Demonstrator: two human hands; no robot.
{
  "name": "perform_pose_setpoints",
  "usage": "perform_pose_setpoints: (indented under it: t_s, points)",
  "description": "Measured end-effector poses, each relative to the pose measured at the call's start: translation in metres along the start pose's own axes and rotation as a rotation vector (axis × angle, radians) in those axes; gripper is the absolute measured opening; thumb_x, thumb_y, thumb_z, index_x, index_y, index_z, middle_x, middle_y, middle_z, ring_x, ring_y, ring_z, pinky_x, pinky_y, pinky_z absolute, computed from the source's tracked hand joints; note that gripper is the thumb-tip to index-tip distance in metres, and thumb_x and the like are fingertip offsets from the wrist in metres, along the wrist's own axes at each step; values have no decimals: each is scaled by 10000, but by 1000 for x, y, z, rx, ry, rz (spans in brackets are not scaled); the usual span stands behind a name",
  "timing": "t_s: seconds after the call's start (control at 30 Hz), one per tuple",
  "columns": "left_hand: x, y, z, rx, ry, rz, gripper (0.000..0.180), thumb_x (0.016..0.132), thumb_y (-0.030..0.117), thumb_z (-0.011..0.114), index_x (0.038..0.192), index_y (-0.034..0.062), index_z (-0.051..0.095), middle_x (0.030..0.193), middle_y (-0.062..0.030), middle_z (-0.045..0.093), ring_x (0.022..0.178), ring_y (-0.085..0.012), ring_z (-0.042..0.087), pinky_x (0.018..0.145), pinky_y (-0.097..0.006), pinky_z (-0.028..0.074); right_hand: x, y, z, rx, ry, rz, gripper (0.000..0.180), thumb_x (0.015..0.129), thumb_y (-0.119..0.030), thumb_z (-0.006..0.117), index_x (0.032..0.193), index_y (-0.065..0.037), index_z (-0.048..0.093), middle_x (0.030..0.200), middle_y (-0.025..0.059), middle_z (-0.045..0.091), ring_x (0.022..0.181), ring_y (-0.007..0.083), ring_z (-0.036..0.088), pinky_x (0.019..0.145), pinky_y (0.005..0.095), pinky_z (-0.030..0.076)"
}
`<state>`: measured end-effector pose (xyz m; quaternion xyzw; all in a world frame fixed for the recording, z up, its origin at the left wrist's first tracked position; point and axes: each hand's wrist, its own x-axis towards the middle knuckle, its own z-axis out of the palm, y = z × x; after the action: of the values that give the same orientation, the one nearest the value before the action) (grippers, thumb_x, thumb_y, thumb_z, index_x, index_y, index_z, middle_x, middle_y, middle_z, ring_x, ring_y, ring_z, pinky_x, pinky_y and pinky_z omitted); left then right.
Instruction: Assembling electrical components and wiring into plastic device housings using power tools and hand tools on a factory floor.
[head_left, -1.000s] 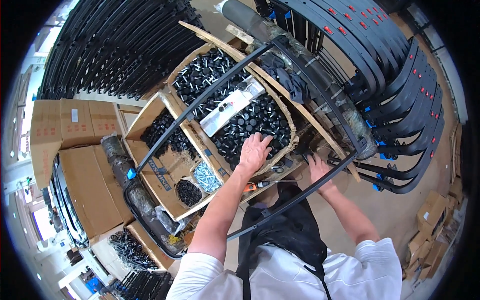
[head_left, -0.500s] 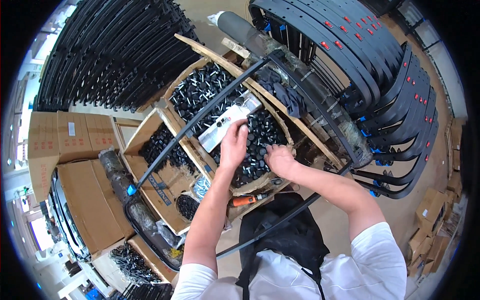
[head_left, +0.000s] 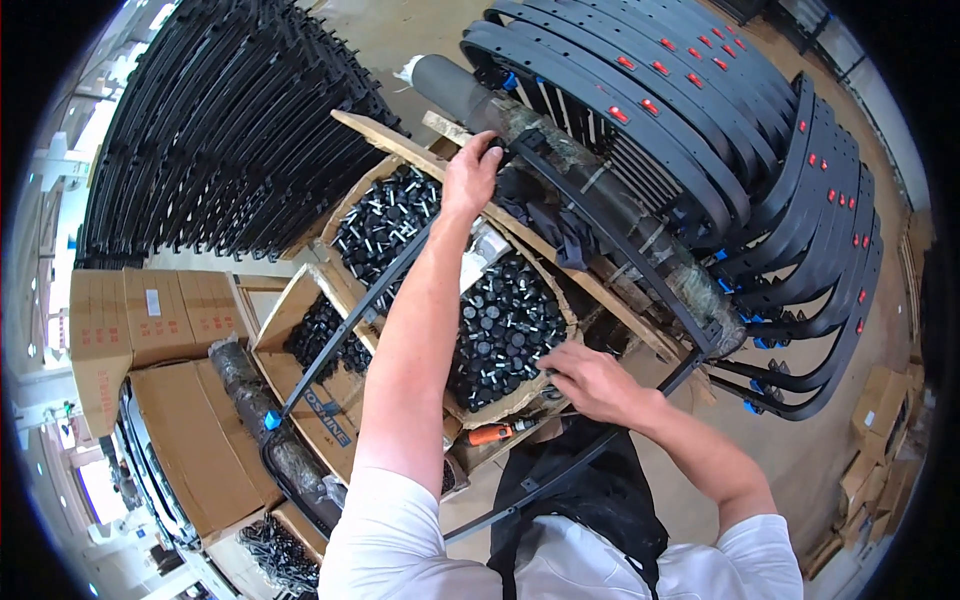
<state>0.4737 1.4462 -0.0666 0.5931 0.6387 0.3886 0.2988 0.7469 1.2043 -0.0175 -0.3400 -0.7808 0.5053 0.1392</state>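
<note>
My left hand (head_left: 470, 182) is stretched forward, fingers closed at the far corner of a black metal tube frame (head_left: 640, 255). Something dark shows at its fingertips; I cannot tell a bolt head from the frame's corner. My right hand (head_left: 597, 385) hovers by the near right edge of a cardboard box (head_left: 488, 412), fingers pinched, with a small dark piece at the tips that looks like a bolt. Black-headed bolts (head_left: 510, 325) fill that box, and more bolts (head_left: 390, 215) lie in its far part. A clear plastic bag or tray (head_left: 484, 250) between them is partly hidden by my left forearm.
The frame lies across the boxes, with a wooden board (head_left: 400, 148) behind. An orange-handled tool (head_left: 490, 434) rests at the box's near edge. Cardboard cartons (head_left: 200, 425) stand left. Black racks (head_left: 240, 130) are stacked far left, and curved black frames (head_left: 640, 130) far right.
My left hand has moved forward from the plastic bag to the frame's far corner. My right hand has drawn back out of the bolts toward the box edge.
</note>
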Motion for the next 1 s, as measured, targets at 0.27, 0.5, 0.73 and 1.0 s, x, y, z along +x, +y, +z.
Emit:
perform_pose_setpoints:
  t_s: [0.27, 0.5, 0.73, 1.0]
  points:
    - [-11, 11, -1, 134, -13, 173, 349, 1044, 145, 618, 1390, 139, 665, 1256, -157, 731, 1135, -298, 699, 990, -374, 534, -87, -16, -61, -14, 215, 205, 332, 939, -48, 644, 1259, -72, 726, 1196, 135, 644, 1112, 323, 661, 954, 411, 550]
    - [-5, 0, 3, 150, -54, 271, 353, 1047, 83, 572, 1383, 149, 659, 1262, -170, 688, 1163, -358, 670, 1016, -404, 527, -121, -15, -84, -86, 416, 377, 321, 922, -37, 666, 1241, -51, 698, 1168, 136, 638, 930, 253, 651, 785, 359, 549]
    - [10, -24, 17, 158, 35, 257, 303, 1014, 298, 697, 1299, 206, 746, 1249, -175, 666, 1182, -348, 654, 1044, -416, 517, -144, -1, -89, -310, 625, 484, 319, 902, -47, 702, 1219, -33, 671, 1194, 115, 646, 893, 236, 655, 689, 349, 542]
    - [6, -17, 21, -150, -168, -55, 360, 1051, 211, 577, 1396, 215, 680, 1364, -87, 688, 1228, -228, 659, 1114, -370, 474, -165, 26, -85, -394, 546, 567, 332, 905, -31, 701, 1236, -41, 675, 1242, 129, 646, 955, 276, 686, 746, 369, 595]
